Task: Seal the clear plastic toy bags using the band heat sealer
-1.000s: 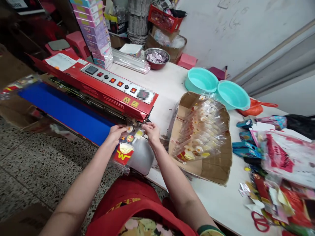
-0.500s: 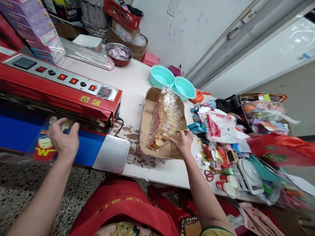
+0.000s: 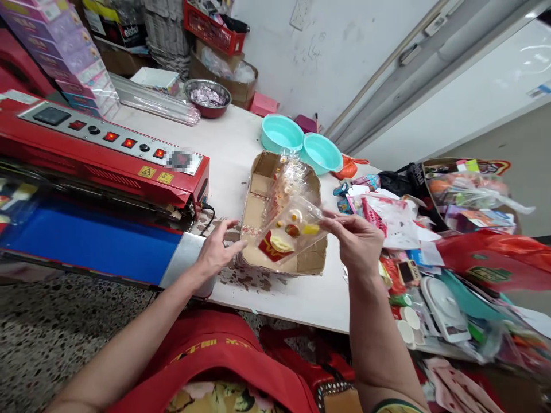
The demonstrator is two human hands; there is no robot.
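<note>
My right hand [image 3: 359, 238] pinches the edge of a clear plastic bag [image 3: 286, 232], lifted over the front of a cardboard tray [image 3: 252, 215]. Inside the bag are small food-shaped pieces, one like a red carton with a yellow W. Behind it, a row of similar filled bags [image 3: 293, 172] leans in the tray. My left hand [image 3: 221, 249] is open and holds nothing, its fingers apart beside the tray's left edge. Below that hand is the metal end plate [image 3: 183, 258] of the sealing machine's blue belt [image 3: 94, 241]. Another filled bag [image 3: 17, 198] lies on the belt at far left.
The red sealing machine [image 3: 107, 152] stands at left, its switches lit. Two turquoise basins [image 3: 282, 133] and a metal bowl of small packets [image 3: 208, 96] are behind the tray. Paper cups [image 3: 407, 327], a white scale [image 3: 443, 310] and loose packaging crowd the right side.
My left hand has let go of a bag on the belt and moved right to the tray. That bag has travelled left. My right hand has lifted a bag from the row.
</note>
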